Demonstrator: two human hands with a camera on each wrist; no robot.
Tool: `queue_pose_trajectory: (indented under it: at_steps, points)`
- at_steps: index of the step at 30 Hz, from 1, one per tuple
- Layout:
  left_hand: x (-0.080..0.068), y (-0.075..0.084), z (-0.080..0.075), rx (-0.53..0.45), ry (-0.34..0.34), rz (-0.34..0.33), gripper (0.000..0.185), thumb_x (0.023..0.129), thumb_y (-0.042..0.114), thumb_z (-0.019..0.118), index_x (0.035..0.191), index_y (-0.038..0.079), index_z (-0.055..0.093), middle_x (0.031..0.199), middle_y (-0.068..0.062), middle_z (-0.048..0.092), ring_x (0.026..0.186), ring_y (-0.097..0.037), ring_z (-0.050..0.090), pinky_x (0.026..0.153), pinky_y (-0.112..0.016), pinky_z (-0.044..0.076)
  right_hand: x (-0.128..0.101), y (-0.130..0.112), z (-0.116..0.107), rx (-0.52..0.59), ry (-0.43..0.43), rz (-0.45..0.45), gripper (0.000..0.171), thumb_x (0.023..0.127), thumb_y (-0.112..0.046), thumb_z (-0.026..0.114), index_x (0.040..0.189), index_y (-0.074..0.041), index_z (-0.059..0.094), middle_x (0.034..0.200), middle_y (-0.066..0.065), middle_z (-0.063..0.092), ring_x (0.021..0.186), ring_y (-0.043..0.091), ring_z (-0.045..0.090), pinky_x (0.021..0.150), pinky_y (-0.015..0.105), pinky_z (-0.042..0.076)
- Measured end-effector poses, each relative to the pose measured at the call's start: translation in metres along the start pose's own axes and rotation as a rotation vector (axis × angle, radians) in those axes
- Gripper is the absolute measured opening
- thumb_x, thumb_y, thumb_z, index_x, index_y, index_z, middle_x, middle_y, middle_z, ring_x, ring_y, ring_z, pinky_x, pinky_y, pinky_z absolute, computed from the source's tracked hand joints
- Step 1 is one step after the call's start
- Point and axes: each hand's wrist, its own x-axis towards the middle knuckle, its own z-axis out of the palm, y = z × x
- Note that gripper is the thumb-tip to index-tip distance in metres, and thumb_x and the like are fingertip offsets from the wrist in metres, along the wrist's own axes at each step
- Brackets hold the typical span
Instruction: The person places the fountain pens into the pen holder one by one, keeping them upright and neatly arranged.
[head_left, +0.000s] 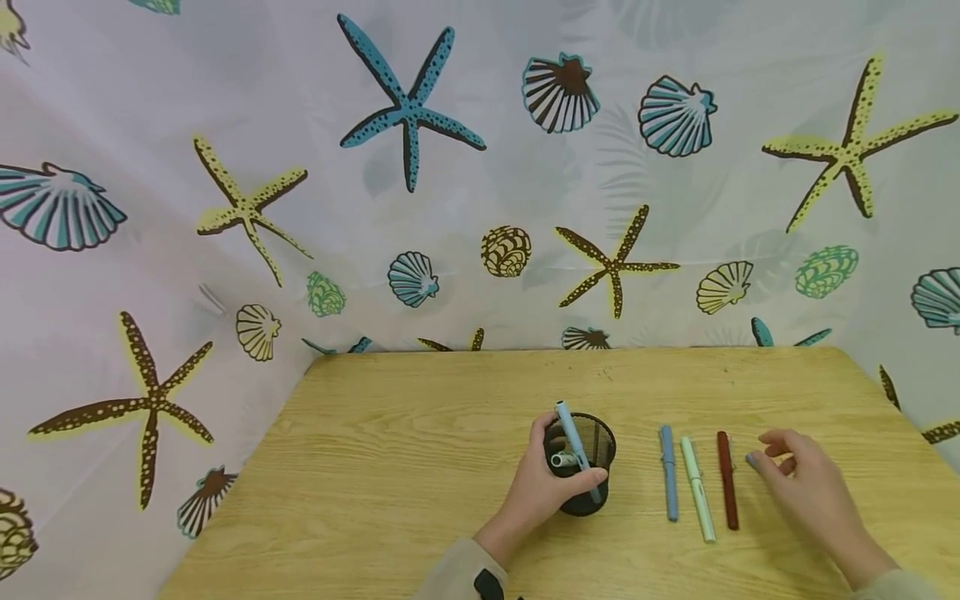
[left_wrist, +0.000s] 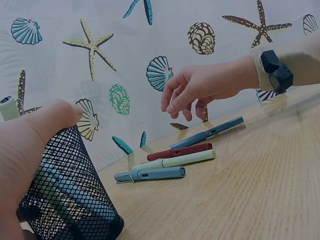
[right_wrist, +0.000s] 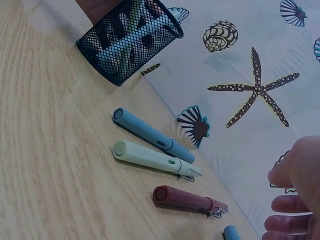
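Note:
My left hand (head_left: pixel 561 463) grips a black mesh pen cup (head_left: pixel 592 487) standing on the wooden table (head_left: pixel 420 433). A light blue pen (head_left: pixel 573 437) and a pale one stand inside it. To the cup's right lie a blue pen (head_left: pixel 668 472), a light green pen (head_left: pixel 697 488) and a dark red pen (head_left: pixel 727 490), side by side. A fourth, grey-blue pen (left_wrist: pixel 207 133) lies beyond them. Over it hovers my right hand (head_left: pixel 768 454), fingers loosely curled and holding nothing. In the right wrist view, the cup (right_wrist: pixel 127 37) is at the top and only that pen's end (right_wrist: pixel 231 233) shows.
A curtain printed with starfish and shells (head_left: pixel 450 208) closes in the table at the back and left. Bare wood stretches behind the cup and to its left. The table's right edge (head_left: pixel 892 400) is close to my right hand.

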Motion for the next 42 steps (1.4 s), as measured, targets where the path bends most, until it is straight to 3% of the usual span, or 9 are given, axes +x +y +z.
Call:
queue_pose_trajectory:
  at_steps: [9,14,23,32,42]
  points:
    - [0.0,-0.001,0.001,-0.013,-0.001,-0.004,0.086,0.073,0.038,0.078,0.14,0.037,0.024,0.136,0.0,0.037,0.122,-0.024,0.041,0.087,-0.044,0.044,0.002,0.014,-0.008,-0.054,-0.024,0.018,0.035,0.094,-0.023,0.056,0.112,0.008,0.056,0.097,0.021,0.057,0.075,0.028,0.057,0.06,0.04,0.047]
    - [0.0,-0.002,0.001,-0.016,0.002,-0.004,0.087,0.074,0.037,0.079,0.141,0.036,0.023,0.138,0.001,0.035,0.123,-0.024,0.041,0.088,-0.045,0.043,0.004,0.019,-0.013,-0.058,-0.095,0.064,0.041,0.094,-0.026,0.056,0.114,0.01,0.053,0.098,0.024,0.056,0.078,0.033,0.059,0.064,0.045,0.048]
    - [0.0,-0.003,0.002,-0.011,0.007,-0.003,0.085,0.074,0.035,0.078,0.14,0.037,0.024,0.136,0.0,0.037,0.122,-0.023,0.041,0.088,-0.045,0.043,0.005,0.03,-0.01,-0.066,-0.129,0.093,0.044,0.093,-0.023,0.057,0.116,0.013,0.05,0.099,0.03,0.054,0.078,0.036,0.06,0.064,0.046,0.049]
    - [0.0,-0.002,0.0,-0.034,-0.001,0.001,0.085,0.074,0.036,0.078,0.139,0.037,0.025,0.134,0.001,0.038,0.122,-0.024,0.041,0.089,-0.045,0.042,0.004,0.038,-0.009,-0.15,-0.192,0.094,0.053,0.092,-0.031,0.058,0.112,0.017,0.048,0.1,0.037,0.048,0.089,0.046,0.051,0.069,0.052,0.044]
    - [-0.002,-0.003,-0.001,-0.037,-0.004,0.019,0.083,0.075,0.035,0.078,0.139,0.037,0.025,0.131,0.003,0.041,0.121,-0.023,0.042,0.089,-0.043,0.041,0.009,0.037,-0.007,-0.222,-0.252,0.115,0.051,0.089,-0.029,0.061,0.107,0.017,0.051,0.083,0.021,0.052,0.083,0.038,0.049,0.065,0.048,0.042]
